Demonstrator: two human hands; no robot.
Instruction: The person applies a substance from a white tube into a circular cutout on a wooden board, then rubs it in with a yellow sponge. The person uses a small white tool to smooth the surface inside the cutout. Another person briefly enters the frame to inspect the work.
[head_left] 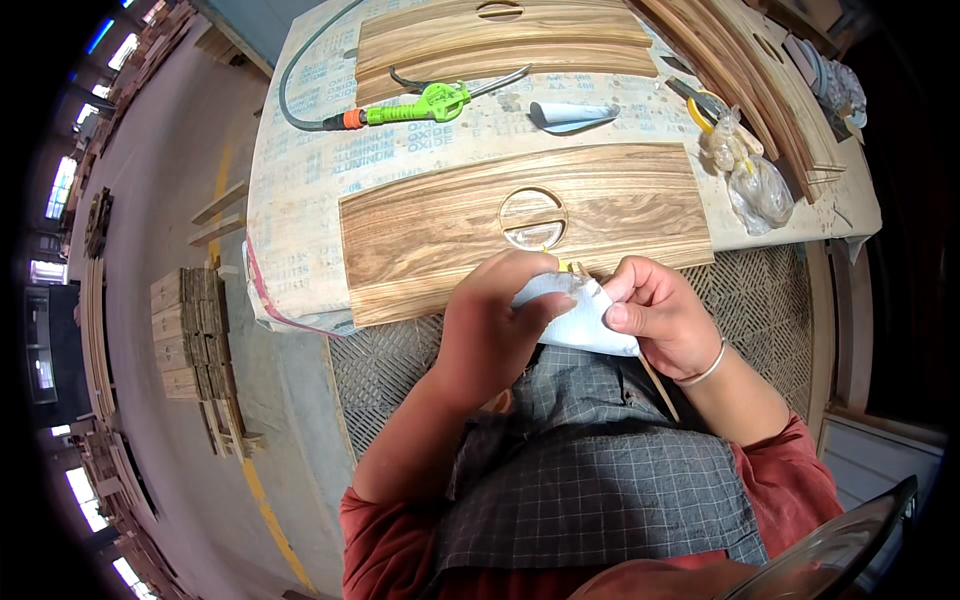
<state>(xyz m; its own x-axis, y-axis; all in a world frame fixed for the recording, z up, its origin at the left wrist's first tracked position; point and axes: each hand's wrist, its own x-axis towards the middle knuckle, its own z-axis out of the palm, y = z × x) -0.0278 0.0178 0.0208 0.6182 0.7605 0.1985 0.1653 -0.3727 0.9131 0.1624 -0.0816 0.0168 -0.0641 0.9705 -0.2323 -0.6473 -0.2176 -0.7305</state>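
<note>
Head view: both forearms extend upward from the lower edge and converge over the near edge of the worktop (300,220). The left hand (503,310) angles inward, fingers curled and thumb laid along the white sheet (590,335); its grip is closed on the sheet's left side. The right hand (655,312) turns toward it — thumb and bent fingers form a pinch grip at the sheet's right edge. The sheet is between the hands, at the near edge of the wooden board (430,230). A thin stick (659,388) projects below the sheet — whether either hand grips it cannot be determined.
</note>
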